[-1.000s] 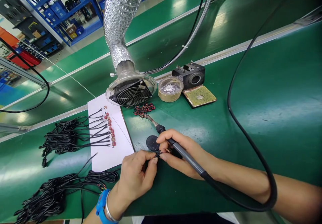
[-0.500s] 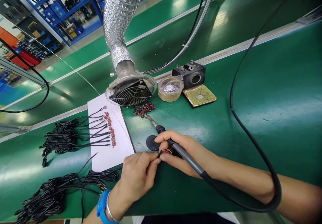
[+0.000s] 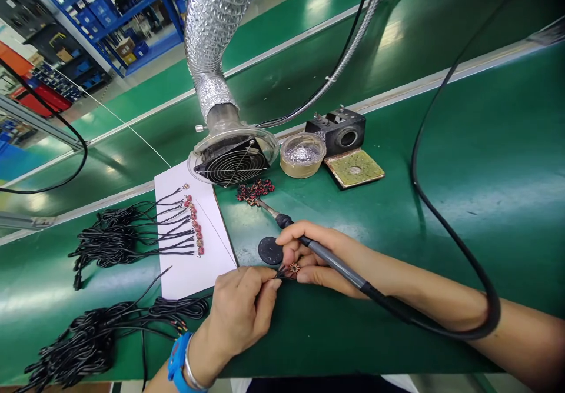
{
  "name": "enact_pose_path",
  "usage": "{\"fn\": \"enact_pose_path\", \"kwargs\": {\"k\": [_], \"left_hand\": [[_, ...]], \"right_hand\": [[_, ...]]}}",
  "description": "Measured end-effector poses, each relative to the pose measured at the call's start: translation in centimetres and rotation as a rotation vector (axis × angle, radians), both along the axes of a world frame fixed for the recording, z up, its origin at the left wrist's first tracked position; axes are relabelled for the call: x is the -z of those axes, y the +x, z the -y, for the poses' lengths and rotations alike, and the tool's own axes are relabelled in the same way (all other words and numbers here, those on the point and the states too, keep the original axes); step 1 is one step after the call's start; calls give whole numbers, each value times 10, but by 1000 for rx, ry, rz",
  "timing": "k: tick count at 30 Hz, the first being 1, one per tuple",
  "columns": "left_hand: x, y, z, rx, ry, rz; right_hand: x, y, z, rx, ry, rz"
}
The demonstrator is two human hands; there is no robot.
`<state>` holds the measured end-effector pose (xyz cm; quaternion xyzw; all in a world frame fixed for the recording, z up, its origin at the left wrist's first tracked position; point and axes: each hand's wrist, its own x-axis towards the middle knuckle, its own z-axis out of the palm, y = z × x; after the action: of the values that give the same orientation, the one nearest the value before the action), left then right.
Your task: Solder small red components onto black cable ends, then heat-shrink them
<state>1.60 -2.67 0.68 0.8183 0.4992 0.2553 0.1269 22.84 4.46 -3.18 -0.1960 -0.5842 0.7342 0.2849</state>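
Note:
My right hand grips a soldering iron like a pen, its tip pointing up-left toward a heap of small red coils. The same hand's lower fingers pinch a small red and copper coil. My left hand, with a blue wristband, is closed in a pinch on a thin black wire end that meets the coil. A black round pad lies on the green mat just above the two hands.
A white sheet carries a row of black wires with red coils. Bundles of black cable lie left. A fume extractor fan on a foil duct, a solder pot, an iron stand with sponge stand behind.
The coil has come out from under my right fingers and now shows between the two hands. Both hands shifted slightly right; the iron tilted a little lower.

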Motion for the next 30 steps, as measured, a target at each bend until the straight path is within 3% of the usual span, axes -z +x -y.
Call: {"fn": "enact_pose_path", "kwargs": {"k": [6,13,22,30], "left_hand": [[-2,1,0,11,23,-1],[-1,1,1,36,14,-5],[6,-1,2,41,-21,-28],[-1,5,1,28,-31,-15]], "right_hand": [[3,1,2,-21,-86,-43],[-1,-6,7,27,-34,-73],[-12,-6,14,246,448,108],[-12,-5,16,249,482,148]]}}
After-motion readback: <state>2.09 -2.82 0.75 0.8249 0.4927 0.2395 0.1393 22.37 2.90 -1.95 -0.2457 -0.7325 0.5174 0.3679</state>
